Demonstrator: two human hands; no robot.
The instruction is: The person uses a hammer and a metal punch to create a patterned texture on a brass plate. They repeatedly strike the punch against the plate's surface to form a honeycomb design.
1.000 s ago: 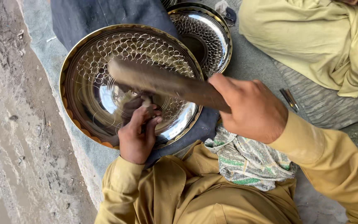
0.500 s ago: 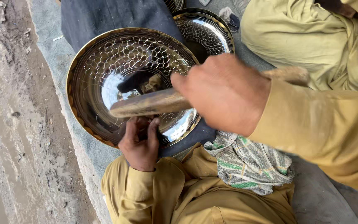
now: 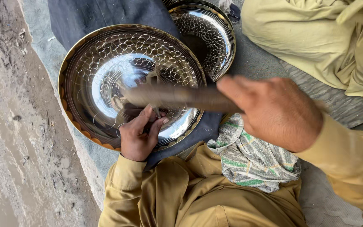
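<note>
Right hand (image 3: 278,111) grips the wooden mallet (image 3: 177,96), long axis left-right, head over the big brass tray (image 3: 85,59). Left hand (image 3: 138,136) pinches an upright punch (image 3: 154,94) on its near rim; second tray (image 3: 215,38) touches far-right.

A second, smaller metal plate (image 3: 206,38) lies beside the big one, partly on a dark cloth (image 3: 106,17). A patterned green and grey rag (image 3: 253,159) rests on the lap. At the left is muddy ground (image 3: 17,147).
</note>
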